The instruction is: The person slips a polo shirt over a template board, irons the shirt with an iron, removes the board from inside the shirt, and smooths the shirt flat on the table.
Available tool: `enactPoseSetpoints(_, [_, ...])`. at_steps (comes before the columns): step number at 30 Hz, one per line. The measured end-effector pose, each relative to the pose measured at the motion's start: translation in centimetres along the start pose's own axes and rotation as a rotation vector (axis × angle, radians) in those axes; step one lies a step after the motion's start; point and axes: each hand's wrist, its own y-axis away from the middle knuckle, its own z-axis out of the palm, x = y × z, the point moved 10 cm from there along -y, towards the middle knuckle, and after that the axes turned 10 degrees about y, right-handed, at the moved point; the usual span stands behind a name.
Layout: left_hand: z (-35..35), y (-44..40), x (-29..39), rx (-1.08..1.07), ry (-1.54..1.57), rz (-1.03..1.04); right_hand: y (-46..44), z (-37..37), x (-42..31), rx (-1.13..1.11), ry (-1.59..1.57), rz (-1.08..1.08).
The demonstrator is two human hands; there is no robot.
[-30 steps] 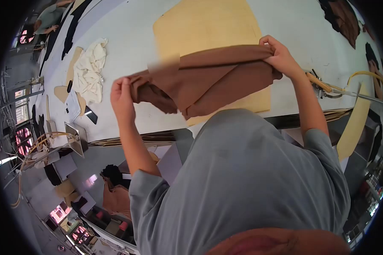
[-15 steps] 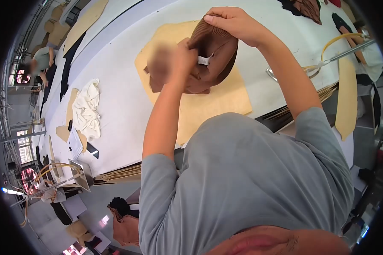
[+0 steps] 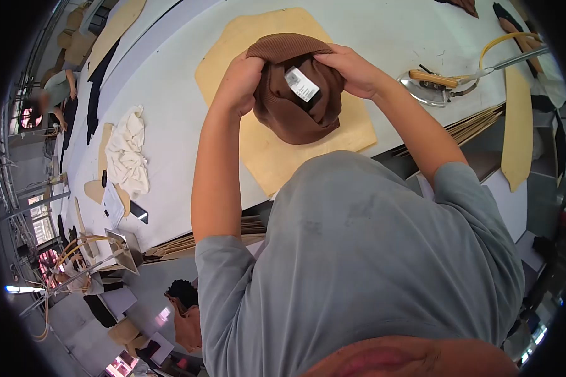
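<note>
A brown garment (image 3: pixel 299 119) is bunched up between my hands, its ribbed edge spread into a round opening. Inside the opening a white label (image 3: pixel 301 84) shows. My left hand (image 3: pixel 240 85) is closed on the left side of the ribbed edge. On the right, my right hand (image 3: pixel 349 70) grips the same edge, thumb toward the opening. Below the garment lies a yellow board (image 3: pixel 264 157) with angled corners, flat on the white table (image 3: pixel 173 125).
An iron (image 3: pixel 431 85) with a wooden handle and yellow hose stands at the right. White crumpled cloth (image 3: pixel 127 154), papers (image 3: pixel 112 204) and a phone (image 3: pixel 139 212) lie at the left. A person (image 3: pixel 58 94) is at the far left; another person's arm (image 3: pixel 521 43) shows upper right.
The brown garment went from stretched wide to gathered, with its opening now facing up and the label in view. My hands have come to opposite sides of the ribbed edge.
</note>
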Motion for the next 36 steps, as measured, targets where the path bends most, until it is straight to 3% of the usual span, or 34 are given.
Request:
enactPoseSetpoints(6, [0.3,1.4,0.8,-0.015,0.024,-0.031,0.6,1.6,0.6,-0.07,-0.028,0.012])
enactPoseSetpoints(21, [1.5,1.0,0.0,-0.043,0.002,-0.065,1.0,0.6,1.3,0.0,-0.013,0.032])
enactPoseSetpoints(23, [-1.1,0.7,1.1,0.153,-0.464,0.097,0.8,-0.1,0.4,0.061,0.025,0.003])
enactPoseSetpoints(25, [-3.3,0.9,2.2,0.359,-0.921,0.269,0.9,-3.8,-6.5,0.356,0.53,-0.285])
enactPoseSetpoints(27, [-11.3,-0.8,0.5,0.589,-1.153,0.266,-1.4,-9.3,-11.6,0.571,1.204,-0.149])
enactPoseSetpoints(28, [-16.2,-1.2,-0.9,0.686,-1.163,0.091,-2.6,-11.6,-13.6,0.607,1.303,-0.162])
enactPoseSetpoints(29, [-20.7,-2.1,-1.9,0.7,-1.201,0.052,-3.6,-13.2,-14.2,0.622,1.303,-0.188])
enactPoseSetpoints(31, [-25.7,-2.5,0.6,0.781,-1.17,0.067,-2.7,-11.2,-20.0,0.63,1.035,-0.483])
enactPoseSetpoints(32, [-25.8,-2.3,3.8,0.849,-1.095,0.135,-2.0,-10.2,-23.5,0.63,0.9,-0.633])
enactPoseSetpoints(33, [-24.3,-1.3,7.7,0.898,-0.954,0.288,-1.0,-7.8,-25.7,0.593,0.9,-0.625])
enactPoseSetpoints(35, [-17.6,-0.8,13.0,0.615,-0.706,0.615,-0.4,-4.1,-26.3,0.455,0.794,-0.57])
enactPoseSetpoints(36, [-12.9,-0.7,13.8,0.445,-0.671,0.757,-6.8,-4.6,-24.0,0.068,0.956,-1.115])
